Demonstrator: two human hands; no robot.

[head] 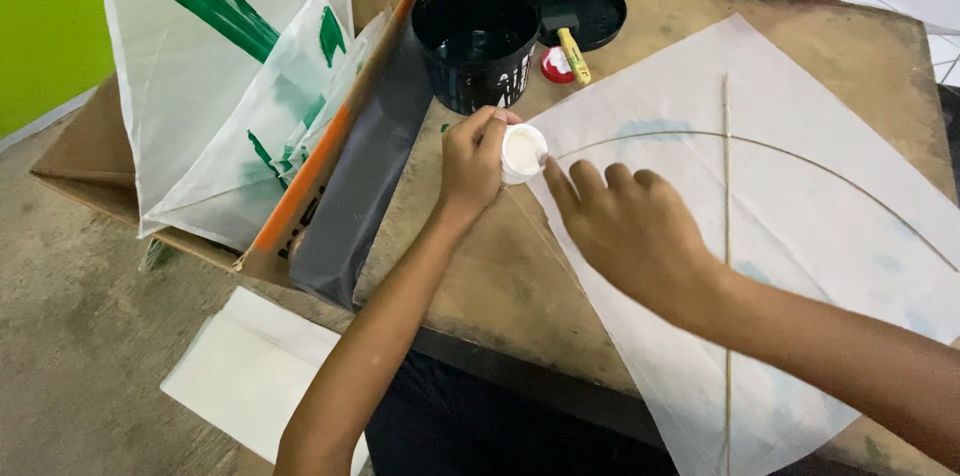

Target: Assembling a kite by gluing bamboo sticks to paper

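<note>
Carefully, my left hand (472, 158) grips the cup (522, 152) steady; right fingers (556, 179), open, should press the kite (800, 236) corner flat.

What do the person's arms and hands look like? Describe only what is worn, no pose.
Both arms are bare up to the frame edge: no sleeves show. The left hand and right hand wear no gloves, and no rings, watch or bracelets are visible. Slim forearms, short nails.
</note>
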